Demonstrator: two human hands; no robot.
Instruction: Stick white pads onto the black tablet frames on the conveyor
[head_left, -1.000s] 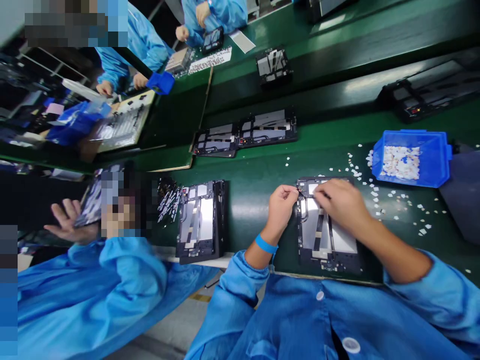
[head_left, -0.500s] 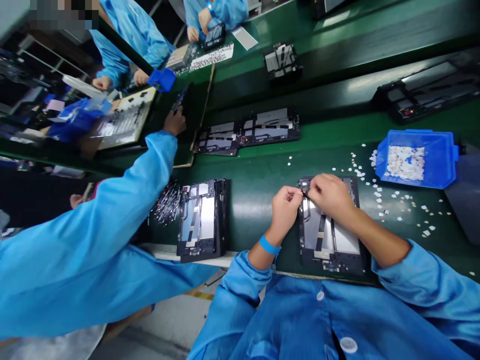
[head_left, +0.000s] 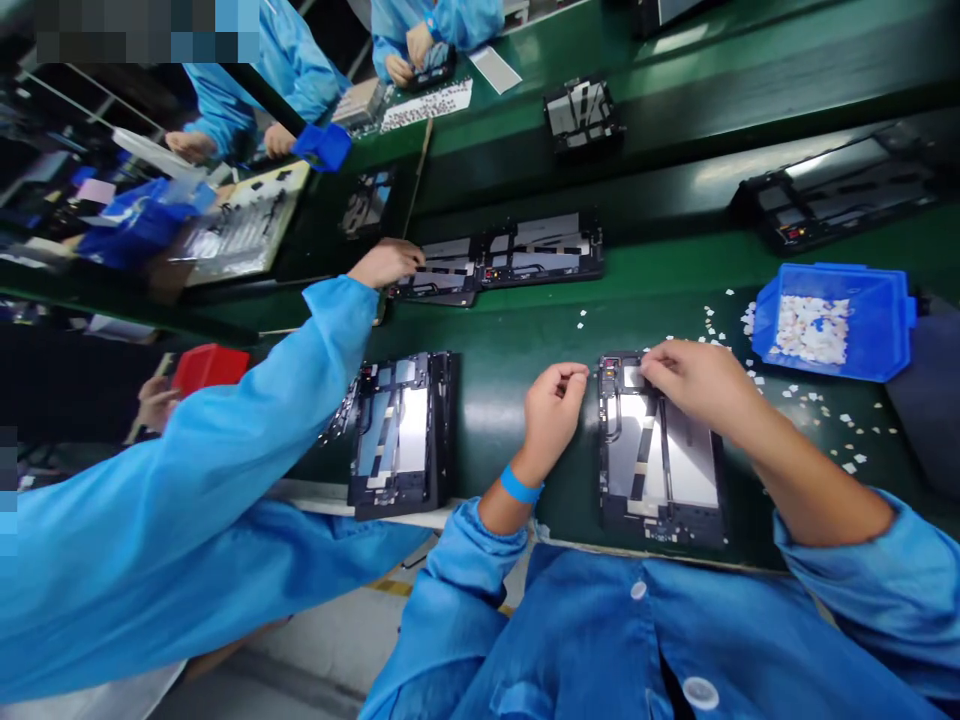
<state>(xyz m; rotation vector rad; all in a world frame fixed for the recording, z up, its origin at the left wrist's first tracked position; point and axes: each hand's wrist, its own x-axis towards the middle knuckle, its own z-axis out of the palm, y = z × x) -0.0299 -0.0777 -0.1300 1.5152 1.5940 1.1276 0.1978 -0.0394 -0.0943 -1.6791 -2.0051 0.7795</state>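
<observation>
A dark tablet frame with silver metal panels [head_left: 660, 470] lies on the green belt in front of me. My right hand [head_left: 694, 380] rests on its top edge, fingers curled and pinched at the upper left corner. My left hand [head_left: 551, 410] hovers just left of the frame, fingers closed in a loose pinch; what it holds is too small to make out. A blue band circles my left wrist.
A blue bin of small white pieces [head_left: 829, 320] sits at the right, with white scraps [head_left: 795, 395] strewn before it. Another frame stack [head_left: 401, 430] lies to the left. A co-worker's sleeve [head_left: 247, 420] reaches across to frames [head_left: 502, 260] on the belt.
My left hand has drawn away from the frame's corner to the left. The co-worker's hand has moved from the far tray down onto the frames on the belt.
</observation>
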